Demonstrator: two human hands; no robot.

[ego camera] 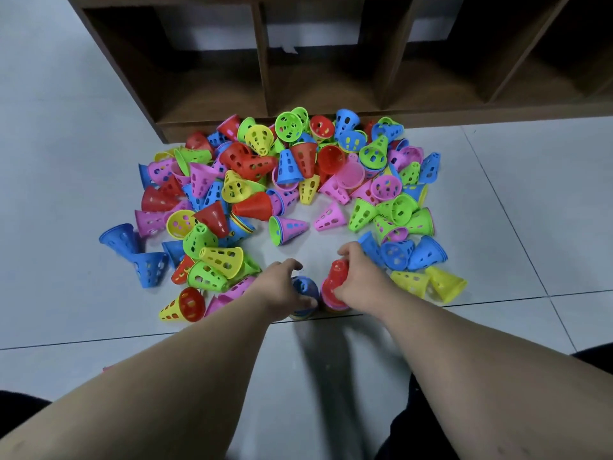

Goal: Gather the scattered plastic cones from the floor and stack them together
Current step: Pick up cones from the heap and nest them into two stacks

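A wide heap of perforated plastic cones (285, 174) in red, blue, green, yellow and pink lies scattered on the grey tile floor. Two short upright stacks stand just in front of me. My left hand (282, 287) curls around the stack topped by a blue cone (305, 288). My right hand (356, 277) grips the stack topped by a red cone (336, 275), with pink cones under it. A green-and-blue nested pair (287, 229) and a lone pink cone (330, 215) lie just beyond my hands.
A dark brown wooden shelf unit (265, 78) with open cubbies stands on the floor behind the heap. Yellow cones (431, 283) lie to the right of my right hand, and a yellow-and-red nested pair (182, 305) to the left. My dark-clothed knees fill the bottom corners.
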